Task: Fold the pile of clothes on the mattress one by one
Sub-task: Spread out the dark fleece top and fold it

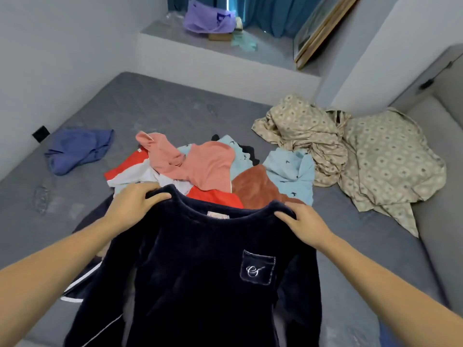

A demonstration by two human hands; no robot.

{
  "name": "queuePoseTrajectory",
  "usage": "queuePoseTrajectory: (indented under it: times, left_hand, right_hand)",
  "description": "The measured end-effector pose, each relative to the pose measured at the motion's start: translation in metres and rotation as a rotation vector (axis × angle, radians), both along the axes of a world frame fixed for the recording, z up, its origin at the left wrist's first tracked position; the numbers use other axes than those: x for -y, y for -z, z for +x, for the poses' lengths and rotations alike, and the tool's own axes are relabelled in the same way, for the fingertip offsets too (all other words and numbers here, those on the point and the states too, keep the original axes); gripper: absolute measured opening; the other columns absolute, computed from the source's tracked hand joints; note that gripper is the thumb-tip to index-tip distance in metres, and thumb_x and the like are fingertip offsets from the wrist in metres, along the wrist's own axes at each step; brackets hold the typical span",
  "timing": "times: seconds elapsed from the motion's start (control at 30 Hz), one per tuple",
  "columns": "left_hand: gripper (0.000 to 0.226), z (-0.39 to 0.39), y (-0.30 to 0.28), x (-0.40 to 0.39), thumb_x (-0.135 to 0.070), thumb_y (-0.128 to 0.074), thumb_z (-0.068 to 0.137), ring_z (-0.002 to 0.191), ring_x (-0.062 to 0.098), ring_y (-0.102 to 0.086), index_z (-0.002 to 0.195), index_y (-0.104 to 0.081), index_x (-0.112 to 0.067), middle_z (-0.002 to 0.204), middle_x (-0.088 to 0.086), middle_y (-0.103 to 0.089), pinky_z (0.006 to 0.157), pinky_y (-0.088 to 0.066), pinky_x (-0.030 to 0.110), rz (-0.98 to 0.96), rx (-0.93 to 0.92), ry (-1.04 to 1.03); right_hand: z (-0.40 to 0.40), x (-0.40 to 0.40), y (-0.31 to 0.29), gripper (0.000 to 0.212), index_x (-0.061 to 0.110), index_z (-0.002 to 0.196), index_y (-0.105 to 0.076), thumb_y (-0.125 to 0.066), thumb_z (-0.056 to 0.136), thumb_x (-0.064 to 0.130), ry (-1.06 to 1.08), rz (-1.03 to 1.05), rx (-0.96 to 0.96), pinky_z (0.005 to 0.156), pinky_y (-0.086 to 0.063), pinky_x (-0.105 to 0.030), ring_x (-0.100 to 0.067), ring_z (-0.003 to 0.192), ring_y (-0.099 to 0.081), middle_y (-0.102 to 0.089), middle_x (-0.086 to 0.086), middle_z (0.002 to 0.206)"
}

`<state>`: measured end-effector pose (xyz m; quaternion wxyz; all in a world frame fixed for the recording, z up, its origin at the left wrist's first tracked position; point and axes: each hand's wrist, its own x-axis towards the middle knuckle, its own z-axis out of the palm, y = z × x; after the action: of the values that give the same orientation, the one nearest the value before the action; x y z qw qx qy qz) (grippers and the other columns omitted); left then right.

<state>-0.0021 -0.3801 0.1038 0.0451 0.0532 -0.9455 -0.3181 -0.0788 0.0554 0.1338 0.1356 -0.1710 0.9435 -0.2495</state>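
Note:
A dark navy fleece top with a small chest pocket hangs in front of me, its front facing me. My left hand grips its left shoulder and my right hand grips its right shoulder, holding it up above the grey mattress. Behind it lies the pile of clothes: a pink top, red and white pieces, a rust-brown piece and a light blue printed shirt. Another dark garment with white piping lies under the top at the lower left.
A blue-purple garment lies alone at the left of the mattress. A crumpled beige patterned sheet covers the right side. A ledge behind holds a purple bag and a leaning frame. Walls close in left and right.

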Motion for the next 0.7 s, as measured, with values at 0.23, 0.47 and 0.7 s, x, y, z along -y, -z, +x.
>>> queuePoseTrajectory:
  times: [0.23, 0.47, 0.7]
  left_hand:
    - [0.041, -0.155, 0.16, 0.004, -0.053, -0.061, 0.097, 0.081, 0.033, -0.061, 0.075, -0.058, -0.019, 0.077, 0.003, -0.065, 0.068, -0.047, 0.044, -0.181, 0.101, -0.042]
    - [0.048, -0.145, 0.244, -0.087, -0.037, -0.049, 0.1, 0.129, 0.039, -0.045, 0.142, -0.051, -0.014, 0.147, 0.016, -0.044, 0.106, -0.038, 0.057, -0.394, -0.219, 0.024]
    - [0.069, -0.124, 0.292, -0.145, -0.056, -0.019, 0.102, 0.16, 0.03, -0.01, 0.164, -0.026, -0.027, 0.172, 0.013, -0.015, 0.129, -0.005, 0.05, -0.548, 0.151, 0.178]
  right_hand:
    - [-0.134, 0.041, 0.175, 0.03, 0.017, 0.091, -0.057, -0.052, 0.105, 0.043, 0.117, 0.24, -0.099, 0.076, -0.05, -0.046, -0.034, 0.092, -0.063, -0.068, -0.007, 0.094]
    - [-0.108, 0.07, 0.277, 0.047, 0.012, 0.143, -0.051, -0.051, 0.098, 0.026, -0.03, 0.242, -0.445, 0.105, -0.041, -0.043, -0.029, 0.132, -0.047, -0.05, -0.009, 0.146]
    - [-0.107, 0.05, 0.313, 0.058, 0.015, 0.16, -0.036, -0.043, 0.105, 0.034, -0.15, 0.218, -0.336, 0.128, -0.015, -0.046, -0.027, 0.157, -0.023, -0.027, -0.008, 0.169]
